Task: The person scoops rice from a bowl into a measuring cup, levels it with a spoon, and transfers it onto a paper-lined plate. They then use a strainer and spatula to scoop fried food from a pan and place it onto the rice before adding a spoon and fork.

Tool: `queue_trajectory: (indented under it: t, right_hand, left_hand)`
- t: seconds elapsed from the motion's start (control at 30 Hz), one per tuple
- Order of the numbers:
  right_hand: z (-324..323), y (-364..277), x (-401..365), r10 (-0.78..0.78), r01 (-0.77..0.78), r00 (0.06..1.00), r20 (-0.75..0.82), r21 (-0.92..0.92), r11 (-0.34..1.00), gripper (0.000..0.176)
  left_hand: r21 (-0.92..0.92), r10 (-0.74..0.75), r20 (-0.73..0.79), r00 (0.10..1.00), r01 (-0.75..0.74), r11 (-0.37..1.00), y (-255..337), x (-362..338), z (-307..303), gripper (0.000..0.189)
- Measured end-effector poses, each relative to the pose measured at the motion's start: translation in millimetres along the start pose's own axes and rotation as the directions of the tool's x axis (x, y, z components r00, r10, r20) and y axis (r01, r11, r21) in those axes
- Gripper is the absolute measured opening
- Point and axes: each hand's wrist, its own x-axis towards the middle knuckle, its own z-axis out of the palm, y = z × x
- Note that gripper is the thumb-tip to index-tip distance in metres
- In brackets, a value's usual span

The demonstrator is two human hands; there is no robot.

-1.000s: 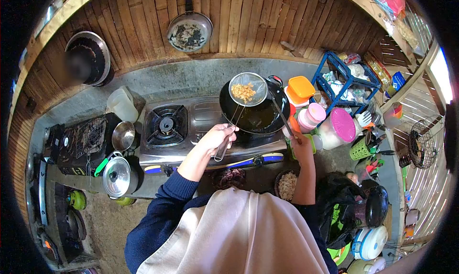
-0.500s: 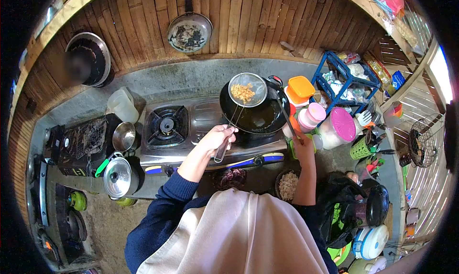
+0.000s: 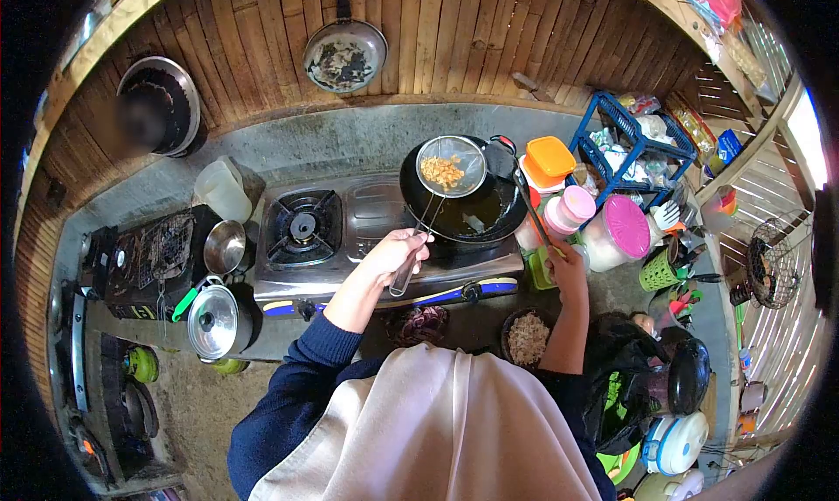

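Observation:
My left hand (image 3: 402, 253) is closed around the handle of a wire-mesh strainer (image 3: 465, 154). Golden-brown fried bits (image 3: 442, 172) lie in the strainer, which is over the back left part of a black wok (image 3: 421, 211). Dark, shiny oil (image 3: 483, 207) shows in the bottom of the wok. On the wok's right side, my right hand (image 3: 567, 270) grips the long handle of a spatula (image 3: 535, 212); its dark head is hard to make out against the wok.
The wok sits on the right burner of a two-burner gas stove (image 3: 376, 212). Plastic containers (image 3: 550, 160) and a pink-lidded jar (image 3: 625, 229) crowd the right side. A bowl of pale shredded food (image 3: 528, 338) stands near my right forearm. A lidded pot (image 3: 214, 323) is at left.
My right hand has moved a little right and down, drawing the spatula toward the wok's right rim. The left hand and strainer stay almost in place.

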Motion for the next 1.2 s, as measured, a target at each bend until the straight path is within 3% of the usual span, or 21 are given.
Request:
queue_trajectory:
  t: [0.13,0.33,0.4,0.43,0.5,0.63,0.73,0.9,0.93,1.0,1.1,1.2]
  right_hand:
    - [-5,-1,-13,0.013,-0.013,1.000,0.008,-0.040,0.999,0.033]
    - [17,-33,-30,-0.121,0.126,0.989,0.079,-0.061,0.990,0.030]
    - [20,-49,-33,-0.055,0.118,0.971,0.235,-0.260,0.958,0.028]
    - [20,-51,-30,-0.056,0.118,0.971,0.233,-0.259,0.959,0.028]
    - [20,-54,-25,-0.046,0.218,0.930,0.363,-0.449,0.867,0.030]
    - [22,-66,-28,-0.040,0.218,0.950,0.310,-0.565,0.796,0.029]
    - [22,-71,-24,0.051,0.169,0.946,0.321,-0.620,0.766,0.027]
    - [14,-78,-5,-0.019,0.296,0.917,0.398,-0.648,0.702,0.022]
    - [13,-85,-2,-0.025,0.301,0.917,0.398,-0.648,0.700,0.022]
    - [10,-105,0,-0.227,0.502,0.842,0.489,-0.559,0.660,0.022]
    - [17,-144,4,-0.294,0.463,0.883,0.365,-0.584,0.667,0.022]
    - [21,-168,-8,-0.407,0.576,0.816,0.411,-0.641,0.507,0.022]
  left_hand:
    - [-0.059,-0.004,0.005,1.000,0.005,0.998,-13,-2,4,0.018]
    - [0.014,-0.061,-0.015,0.998,0.062,0.998,-12,7,13,0.020]
    - [0.040,-0.063,0.001,0.998,0.063,0.997,-13,10,15,0.020]
    - [0.065,-0.060,0.014,0.998,0.059,0.996,-13,11,16,0.021]
    - [0.076,-0.060,0.024,0.998,0.058,0.995,-13,11,20,0.020]
    - [0.080,-0.055,0.020,0.998,0.053,0.995,-14,13,23,0.021]
    - [0.063,-0.069,-0.001,0.998,0.069,0.996,-15,14,25,0.019]
    - [0.091,-0.083,0.044,0.996,0.079,0.993,-4,15,24,0.015]
    - [0.192,-0.043,0.042,0.998,0.034,0.981,4,16,24,0.015]
    - [0.290,0.073,0.044,0.996,-0.083,0.953,33,19,29,0.016]
    - [0.307,0.185,0.088,0.979,-0.204,0.930,87,11,41,0.015]
    - [0.307,0.180,0.090,0.979,-0.200,0.931,97,7,44,0.015]
